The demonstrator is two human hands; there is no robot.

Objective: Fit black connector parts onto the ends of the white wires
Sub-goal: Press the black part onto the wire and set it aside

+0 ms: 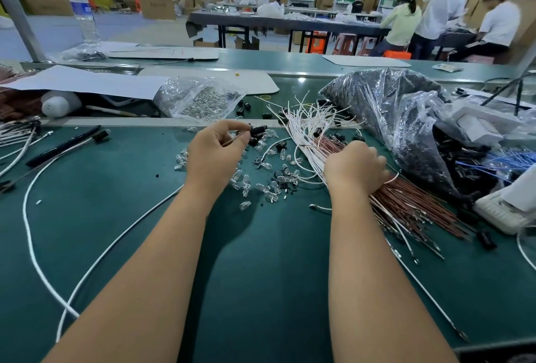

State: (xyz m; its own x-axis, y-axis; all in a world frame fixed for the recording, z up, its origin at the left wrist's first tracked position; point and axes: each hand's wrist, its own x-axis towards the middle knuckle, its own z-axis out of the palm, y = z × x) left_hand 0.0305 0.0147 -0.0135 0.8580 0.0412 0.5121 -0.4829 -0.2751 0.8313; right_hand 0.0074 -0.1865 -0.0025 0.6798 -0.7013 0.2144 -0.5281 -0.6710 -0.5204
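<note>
My left hand (216,149) is raised over the green table and pinches a small black connector part (257,131) between thumb and fingertips, with a thin wire running back into the palm. My right hand (355,167) lies curled on the bundle of white wires (311,123) and brown wires (412,203), its fingers closed round some strands. The white wire ends fan out toward the back. More loose black connector parts (319,132) lie among the wires.
Small clear glass bulbs (269,185) are scattered between my hands. A large plastic bag of black parts (385,107) sits at the right, a bag of bulbs (200,100) at the back. Long white cables (29,217) loop at left beside a black pen (62,146).
</note>
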